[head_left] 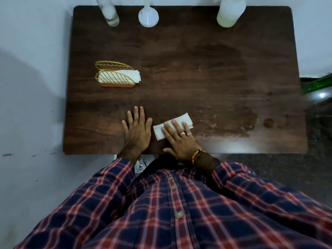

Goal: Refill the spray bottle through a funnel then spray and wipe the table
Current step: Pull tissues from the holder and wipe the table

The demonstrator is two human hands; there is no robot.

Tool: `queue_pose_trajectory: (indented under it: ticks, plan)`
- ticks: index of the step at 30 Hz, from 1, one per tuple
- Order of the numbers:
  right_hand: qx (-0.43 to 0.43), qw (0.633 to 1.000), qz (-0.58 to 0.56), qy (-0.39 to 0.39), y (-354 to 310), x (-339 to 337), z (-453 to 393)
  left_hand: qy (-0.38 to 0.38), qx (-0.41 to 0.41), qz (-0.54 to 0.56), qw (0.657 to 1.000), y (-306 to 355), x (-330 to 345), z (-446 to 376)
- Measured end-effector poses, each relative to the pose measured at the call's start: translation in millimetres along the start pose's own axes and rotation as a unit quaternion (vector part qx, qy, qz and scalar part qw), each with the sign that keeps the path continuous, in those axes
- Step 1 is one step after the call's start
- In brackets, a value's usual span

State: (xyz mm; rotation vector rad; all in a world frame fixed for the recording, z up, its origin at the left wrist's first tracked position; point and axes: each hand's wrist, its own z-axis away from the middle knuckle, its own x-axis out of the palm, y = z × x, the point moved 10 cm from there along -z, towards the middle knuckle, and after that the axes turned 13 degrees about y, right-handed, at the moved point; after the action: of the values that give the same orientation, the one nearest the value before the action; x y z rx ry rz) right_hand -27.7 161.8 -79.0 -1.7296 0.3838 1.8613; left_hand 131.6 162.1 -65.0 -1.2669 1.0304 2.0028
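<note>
Right hand (181, 141) flat, fingers spread, pressing the folded tissue (173, 125) — left hand (137, 131) flat beside it.

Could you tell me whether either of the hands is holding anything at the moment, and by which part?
Nothing is gripped. The right hand presses flat on the middle of the folded napkin; the left hand lies flat on the bare table.

No text, label or number is legible on anything here.

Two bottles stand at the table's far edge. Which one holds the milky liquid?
The wide translucent bottle at the far right holds it. The slim clear bottle at far left looks nearly empty.
</note>
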Motion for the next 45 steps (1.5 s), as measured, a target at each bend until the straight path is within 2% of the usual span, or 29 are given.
queue_pose_trajectory:
  ticks: [2,4,6,9,13,15,19,21,23,27,29,34,37,40,42,45]
  plan:
    - [0.043,0.999,0.000,0.009,24.7,-5.2,-1.7,-0.007,-0.011,0.006,1.000,-4.1,-2.6,-5.9]
    - [0.126,0.991,-0.015,0.028,56.9,-16.6,-24.6,-0.022,-0.022,0.013,0.999,-4.8,-3.0,-11.8]
    - [0.178,0.983,-0.042,0.010,74.4,-21.8,-56.8,-0.027,-0.034,0.015,0.999,-1.1,-5.4,-17.5]
    - [0.131,0.990,-0.041,-0.010,52.9,-23.3,-84.6,-0.028,-0.042,0.016,0.999,11.3,-9.2,-27.6]
    - [0.045,0.999,-0.006,-0.005,36.6,-15.4,-61.3,-0.030,-0.050,0.020,0.998,26.3,-9.8,-48.0]
    - [0.074,0.997,-0.002,0.011,61.0,-21.1,-60.5,-0.045,-0.061,0.015,0.997,31.3,-6.6,-56.3]
    - [0.191,0.981,-0.038,0.020,117.8,-35.6,-110.1,-0.093,-0.086,-0.035,0.991,36.5,-7.3,-69.8]
    - [0.181,0.982,-0.053,0.010,116.6,-41.2,-143.9,-0.130,-0.111,-0.032,0.985,39.1,-8.9,-72.6]
    - [0.132,0.990,-0.053,-0.009,101.5,-41.6,-160.5,-0.156,-0.133,-0.021,0.979,45.1,-8.1,-69.2]
    - [0.062,0.998,-0.024,0.000,92.2,-43.1,-140.4,-0.156,-0.151,-0.029,0.976,53.2,3.1,-63.6]
    - [0.076,0.997,-0.016,0.001,108.5,-40.3,-132.8,-0.162,-0.164,-0.039,0.972,51.4,5.9,-65.1]
    - [0.231,0.971,-0.043,0.035,165.7,-53.3,-189.9,-0.190,-0.194,-0.037,0.962,51.3,8.2,-70.2]
    - [0.203,0.977,-0.061,0.025,150.8,-56.5,-225.5,-0.182,-0.192,-0.037,0.964,51.4,7.5,-70.4]
    - [0.133,0.990,-0.052,0.021,132.3,-52.3,-212.9,-0.174,-0.185,-0.030,0.967,53.6,6.0,-71.4]
    - [0.107,0.993,-0.040,0.034,142.5,-50.0,-193.9,-0.178,-0.190,-0.029,0.965,53.2,5.1,-70.7]
    - [0.157,0.986,-0.022,0.052,193.0,-55.4,-183.3,-0.178,-0.190,-0.033,0.965,52.4,5.0,-70.3]
